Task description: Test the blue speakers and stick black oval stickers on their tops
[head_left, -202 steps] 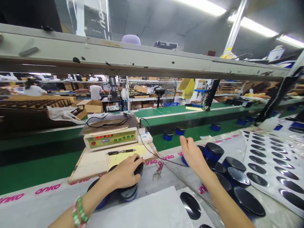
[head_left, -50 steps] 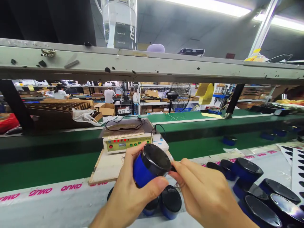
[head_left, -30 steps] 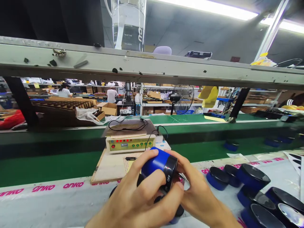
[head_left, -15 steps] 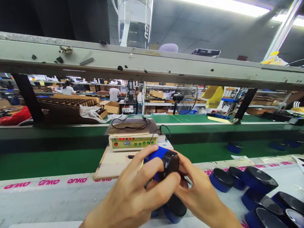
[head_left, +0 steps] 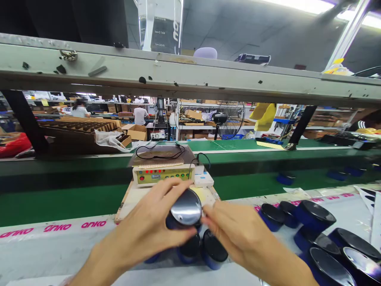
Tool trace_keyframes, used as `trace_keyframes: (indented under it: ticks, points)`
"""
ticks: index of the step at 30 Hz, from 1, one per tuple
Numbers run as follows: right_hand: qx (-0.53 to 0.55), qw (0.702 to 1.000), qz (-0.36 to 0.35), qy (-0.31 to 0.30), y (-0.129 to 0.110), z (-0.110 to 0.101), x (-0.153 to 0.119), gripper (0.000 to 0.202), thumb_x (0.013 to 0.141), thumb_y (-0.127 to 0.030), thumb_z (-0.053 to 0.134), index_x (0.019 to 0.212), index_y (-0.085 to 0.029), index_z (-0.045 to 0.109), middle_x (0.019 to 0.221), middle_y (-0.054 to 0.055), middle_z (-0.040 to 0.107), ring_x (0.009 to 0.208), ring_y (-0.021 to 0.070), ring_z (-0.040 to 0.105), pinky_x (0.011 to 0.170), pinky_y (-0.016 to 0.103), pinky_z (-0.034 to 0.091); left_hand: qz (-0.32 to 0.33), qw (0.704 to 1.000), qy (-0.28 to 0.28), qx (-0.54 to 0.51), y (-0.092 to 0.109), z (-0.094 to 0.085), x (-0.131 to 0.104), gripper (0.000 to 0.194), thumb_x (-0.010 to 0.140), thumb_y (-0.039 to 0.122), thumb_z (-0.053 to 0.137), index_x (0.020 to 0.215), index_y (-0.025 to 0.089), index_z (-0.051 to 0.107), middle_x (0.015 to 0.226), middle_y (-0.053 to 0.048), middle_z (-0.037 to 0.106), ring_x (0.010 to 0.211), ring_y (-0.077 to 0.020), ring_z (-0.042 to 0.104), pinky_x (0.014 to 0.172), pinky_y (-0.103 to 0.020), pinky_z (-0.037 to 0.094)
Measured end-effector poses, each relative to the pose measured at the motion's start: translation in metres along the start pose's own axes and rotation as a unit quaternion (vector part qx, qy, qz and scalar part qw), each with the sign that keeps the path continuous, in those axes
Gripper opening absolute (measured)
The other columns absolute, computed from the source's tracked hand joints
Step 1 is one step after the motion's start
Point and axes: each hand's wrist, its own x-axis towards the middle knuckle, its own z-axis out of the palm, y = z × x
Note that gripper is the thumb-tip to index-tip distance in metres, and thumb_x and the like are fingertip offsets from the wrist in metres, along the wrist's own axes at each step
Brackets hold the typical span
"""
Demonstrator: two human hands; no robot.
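A round blue-and-black unit has its shiny dark face turned up toward me. My left hand is wrapped round its left side, thumb below and fingers above. At its right edge, the bent fingers of my right hand are pressed together; what they hold, if anything, is too small to make out. Just below the held unit, a black-topped blue unit and another one rest on the covered table.
Several similar units stand at the right. Behind my hands, a control box with lit indicators sits on a wooden board. A green belt runs across, beneath a metal shelf. Two people sit far back.
The held unit has turned so its shiny round face now shows, and it sits slightly farther left. My right hand has shifted from around it to its right edge. The view has moved slightly.
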Motion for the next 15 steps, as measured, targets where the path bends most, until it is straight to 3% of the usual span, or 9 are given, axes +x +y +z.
trace_keyframes:
  ticks: [3, 5, 6, 9, 12, 15]
  points:
    - [-0.121, 0.981, 0.06, 0.137, 0.024, -0.017, -0.006, 0.014, 0.095, -0.017, 0.049, 0.089, -0.015, 0.062, 0.064, 0.0, 0.059, 0.053, 0.0119, 0.051, 0.055, 0.025, 0.034, -0.064, 0.987, 0.146, 0.03, -0.001, 0.003, 0.007, 0.06, 0.079, 0.028, 0.068, 0.133, 0.031, 0.04, 0.129, -0.002, 0.048, 0.119, -0.02, 0.05, 0.102, -0.032, 0.04]
    - [-0.19, 0.956, 0.16, 0.156, 0.047, -0.027, -0.012, 0.018, 0.095, -0.028, 0.049, 0.092, -0.017, 0.064, 0.069, 0.001, 0.064, 0.053, 0.0119, 0.055, 0.057, 0.025, 0.038, -0.091, 0.985, 0.145, -0.029, 0.007, 0.015, 0.014, 0.051, 0.08, 0.027, 0.066, 0.126, 0.029, 0.044, 0.125, -0.002, 0.05, 0.116, -0.0196, 0.052, 0.1, -0.032, 0.042]
    - [-0.224, 0.94, 0.224, 0.129, 0.06, -0.029, -0.015, 0.023, 0.096, -0.033, 0.047, 0.092, -0.018, 0.064, 0.071, 0.002, 0.066, 0.056, 0.0137, 0.057, 0.058, 0.026, 0.038, -0.092, 0.988, 0.098, -0.07, 0.014, 0.024, 0.019, 0.048, 0.08, 0.025, 0.065, 0.123, 0.028, 0.045, 0.122, -0.002, 0.051, 0.113, -0.0193, 0.053, 0.099, -0.032, 0.043]
    - [-0.277, 0.883, 0.376, -0.03, 0.097, -0.025, -0.025, 0.031, 0.097, -0.038, 0.039, 0.102, -0.018, 0.063, 0.083, 0.006, 0.07, 0.071, 0.0216, 0.065, 0.057, 0.029, 0.039, -0.079, 0.983, -0.092, -0.138, 0.034, 0.066, 0.034, 0.045, 0.078, 0.022, 0.063, 0.119, 0.026, 0.045, 0.119, -0.004, 0.05, 0.108, -0.021, 0.055, 0.096, -0.034, 0.045]
    - [-0.261, 0.862, 0.409, -0.149, 0.127, -0.01, -0.038, 0.025, 0.096, -0.03, 0.044, 0.093, -0.016, 0.065, 0.081, 0.007, 0.07, 0.072, 0.0202, 0.066, 0.056, 0.028, 0.041, -0.089, 0.972, -0.178, -0.128, 0.039, 0.112, 0.05, 0.051, 0.076, 0.026, 0.066, 0.123, 0.024, 0.046, 0.121, -0.008, 0.048, 0.106, -0.0273, 0.056, 0.093, -0.042, 0.046]
    - [-0.258, 0.826, 0.438, -0.243, 0.148, 0.001, -0.058, 0.022, 0.093, -0.031, 0.054, 0.082, -0.014, 0.063, 0.072, 0.001, 0.064, 0.062, 0.0119, 0.06, 0.058, 0.025, 0.047, -0.11, 0.956, -0.244, -0.12, 0.03, 0.136, 0.061, 0.056, 0.069, 0.036, 0.073, 0.12, 0.023, 0.052, 0.112, -0.01, 0.053, 0.096, -0.033, 0.061, 0.083, -0.048, 0.049]
